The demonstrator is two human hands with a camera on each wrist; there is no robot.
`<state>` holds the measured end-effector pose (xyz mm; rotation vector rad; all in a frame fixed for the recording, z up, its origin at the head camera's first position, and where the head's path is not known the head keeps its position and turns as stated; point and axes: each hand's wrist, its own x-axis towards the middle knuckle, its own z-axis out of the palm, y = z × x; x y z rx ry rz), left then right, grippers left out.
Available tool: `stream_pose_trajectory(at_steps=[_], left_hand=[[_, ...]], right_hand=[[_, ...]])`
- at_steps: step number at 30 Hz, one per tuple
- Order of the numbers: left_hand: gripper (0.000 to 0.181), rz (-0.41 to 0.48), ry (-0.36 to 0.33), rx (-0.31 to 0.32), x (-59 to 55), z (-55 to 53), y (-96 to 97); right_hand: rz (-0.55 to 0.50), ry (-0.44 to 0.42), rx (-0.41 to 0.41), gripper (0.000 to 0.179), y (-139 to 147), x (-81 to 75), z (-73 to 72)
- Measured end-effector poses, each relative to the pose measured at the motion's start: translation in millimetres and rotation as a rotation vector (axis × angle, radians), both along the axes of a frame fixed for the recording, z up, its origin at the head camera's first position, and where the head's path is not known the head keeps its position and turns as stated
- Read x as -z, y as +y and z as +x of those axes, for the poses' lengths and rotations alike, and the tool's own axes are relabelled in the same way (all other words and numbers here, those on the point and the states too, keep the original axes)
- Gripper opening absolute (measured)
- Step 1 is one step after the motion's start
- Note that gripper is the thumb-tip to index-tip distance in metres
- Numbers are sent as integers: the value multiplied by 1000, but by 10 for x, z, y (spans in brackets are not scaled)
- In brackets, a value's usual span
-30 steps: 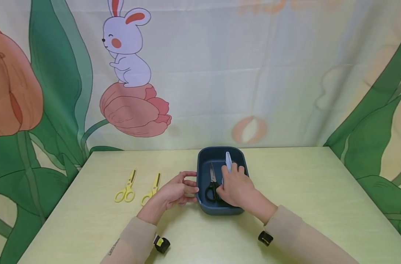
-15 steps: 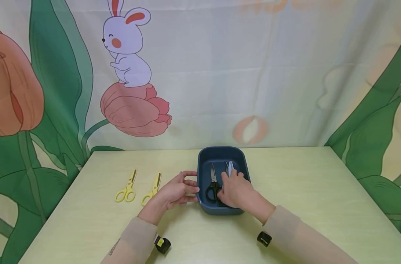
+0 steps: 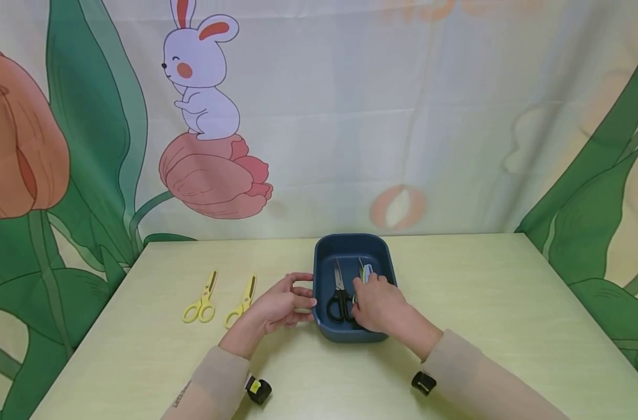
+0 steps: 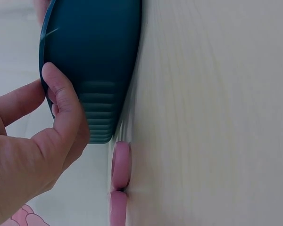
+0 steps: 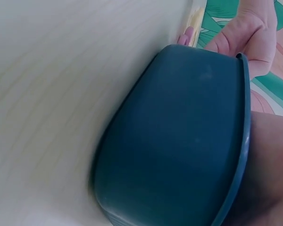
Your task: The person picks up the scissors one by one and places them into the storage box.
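Note:
A dark blue bin (image 3: 355, 337) stands on the table. My left hand (image 3: 286, 303) holds its left side; in the left wrist view the thumb and a finger pinch the rim. My right hand (image 3: 377, 302) is inside the bin at its right, fingers around a slim pale-blue item (image 3: 368, 272) that is mostly hidden, so I cannot tell its kind. Left of this hand lie black-handled scissors (image 3: 340, 303), blades pointing away. Another thin metal tip (image 3: 360, 263) shows beside the pale-blue item. The bin wall (image 5: 174, 136) hides most of the right hand in the right wrist view.
Two pairs of yellow scissors lie left of the bin: one pair (image 3: 200, 303) farther out, the other pair (image 3: 242, 306) partly behind the left forearm. A printed curtain (image 3: 319, 146) hangs along the table's (image 3: 481, 291) back edge.
My right hand has lowered the pale-blue item into the bin and drawn it slightly toward me; less of it sticks out. The left hand has stayed at the bin's side.

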<state>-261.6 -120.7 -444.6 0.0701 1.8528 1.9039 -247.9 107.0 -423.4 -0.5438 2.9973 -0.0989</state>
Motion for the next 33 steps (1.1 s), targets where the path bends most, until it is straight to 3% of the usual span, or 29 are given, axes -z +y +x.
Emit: stream_pose_trajectory(at_steps=[9, 12, 18, 25, 33], left_hand=[[63, 13, 9, 0, 8, -1, -2], [63, 13, 10, 0, 11, 1, -4], [62, 14, 9, 3, 7, 0, -8], [64, 8, 1, 7, 2, -8, -6], [64, 1, -4, 3, -3, -1, -4]], right_hand=[[-90, 243, -95, 31, 170, 7, -67], [-145, 299, -108, 23, 241, -7, -104], [-252, 411, -105, 23, 365, -22, -160], [-461, 372, -27, 34, 470, 2, -219], [-553, 298, 95, 47, 620, 127, -294]])
